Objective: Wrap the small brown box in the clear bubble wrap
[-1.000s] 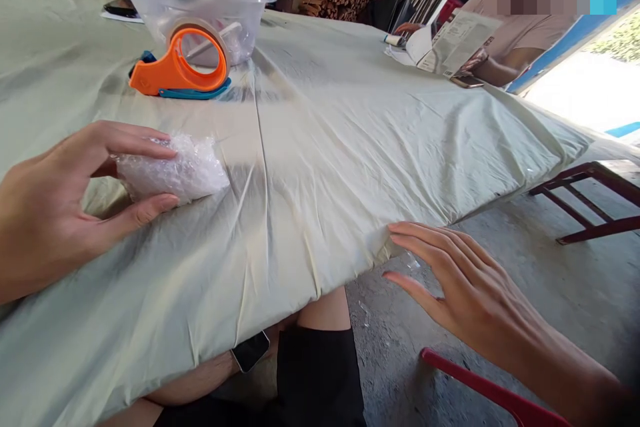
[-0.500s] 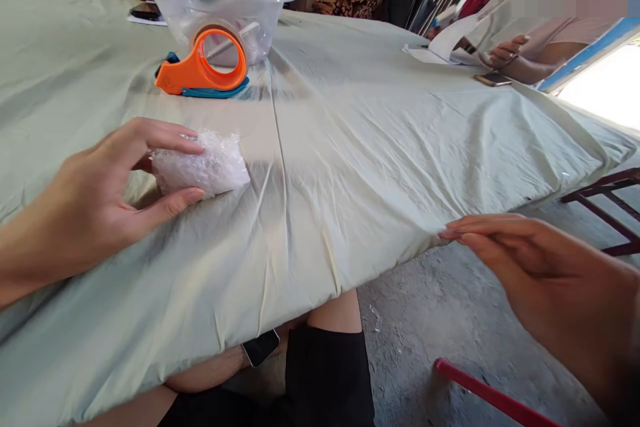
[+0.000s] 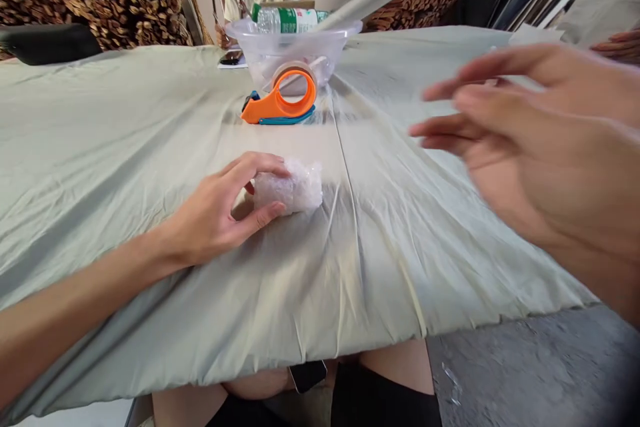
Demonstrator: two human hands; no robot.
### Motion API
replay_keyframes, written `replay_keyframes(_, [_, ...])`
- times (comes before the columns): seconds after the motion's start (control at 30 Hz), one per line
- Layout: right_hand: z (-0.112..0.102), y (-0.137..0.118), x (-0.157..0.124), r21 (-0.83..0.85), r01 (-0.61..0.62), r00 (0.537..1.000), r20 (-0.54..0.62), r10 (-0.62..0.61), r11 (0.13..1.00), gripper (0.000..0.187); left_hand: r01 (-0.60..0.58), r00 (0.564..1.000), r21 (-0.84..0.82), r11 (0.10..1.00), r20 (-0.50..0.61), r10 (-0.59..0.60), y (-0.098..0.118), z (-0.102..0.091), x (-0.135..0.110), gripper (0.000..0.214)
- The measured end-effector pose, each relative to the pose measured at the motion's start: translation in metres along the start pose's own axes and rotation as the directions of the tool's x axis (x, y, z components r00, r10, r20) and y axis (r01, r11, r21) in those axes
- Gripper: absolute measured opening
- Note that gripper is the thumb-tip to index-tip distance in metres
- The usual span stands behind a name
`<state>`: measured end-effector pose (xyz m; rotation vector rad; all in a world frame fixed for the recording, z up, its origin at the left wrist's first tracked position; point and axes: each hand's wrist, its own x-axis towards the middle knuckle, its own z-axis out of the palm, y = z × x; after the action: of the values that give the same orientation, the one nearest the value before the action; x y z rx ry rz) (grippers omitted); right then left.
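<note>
One crinkly, translucent bubble-wrap bundle [image 3: 306, 187] lies just in from the near edge of the cloth-covered bench [image 3: 425, 240], pinched between thumb and fingers of the left grip [image 3: 215, 213]. The right grip [image 3: 520, 153] has left that edge and hangs over the bench's right side, fingers parted, so the left alone steadies the bundle; beyond, toward the far edge, a smooth orange tape dispenser [image 3: 271, 107] fronts a clear plastic tub [image 3: 254, 53].
</note>
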<state>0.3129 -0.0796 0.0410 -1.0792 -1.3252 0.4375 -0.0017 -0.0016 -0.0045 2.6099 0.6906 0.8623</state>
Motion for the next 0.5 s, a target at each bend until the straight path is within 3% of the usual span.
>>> replay_keyframes(0.07, [0.041,-0.002,0.015,0.173,-0.116,0.992,0.074,0.104,0.978,0.014,0.036,0.999,-0.046,0.998,-0.016,-0.037,0.002,0.000,0.001,0.029])
replay_keyframes(0.1, [0.058,-0.002,0.018,0.190,-0.114,0.988,0.129,0.091,0.975,0.016,0.064,0.997,-0.069,0.996,-0.028,-0.066,0.003,0.000,0.002,0.029])
replay_keyframes(0.13, [0.071,-0.001,0.019,0.180,-0.046,0.990,0.137,0.022,0.983,0.017,0.093,0.994,-0.094,0.991,-0.042,-0.097,0.004,0.000,0.003,0.028])
replay_keyframes(0.2, [0.089,0.003,0.015,0.089,0.215,0.964,0.140,-0.226,0.972,0.017,0.145,0.986,-0.148,0.978,-0.063,-0.155,0.006,0.001,0.005,0.028])
replay_keyframes(0.27, [0.098,0.008,0.006,-0.025,0.475,0.866,0.190,-0.462,0.880,0.019,0.174,0.979,-0.192,0.966,-0.073,-0.191,0.007,0.002,0.006,0.028])
replay_keyframes(0.33, [0.099,0.015,-0.002,-0.143,0.644,0.757,0.262,-0.598,0.752,0.026,0.186,0.976,-0.209,0.960,-0.074,-0.205,0.009,0.002,0.007,0.030])
replay_keyframes(0.43, [0.095,0.025,-0.009,-0.310,0.756,0.654,0.338,-0.677,0.576,0.035,0.186,0.976,-0.176,0.967,-0.079,-0.202,0.012,0.004,0.005,0.033])
replay_keyframes(0.5, [0.093,0.029,-0.010,-0.357,0.776,0.629,0.375,-0.681,0.520,0.037,0.181,0.975,-0.151,0.972,-0.101,-0.197,0.014,0.006,0.003,0.034])
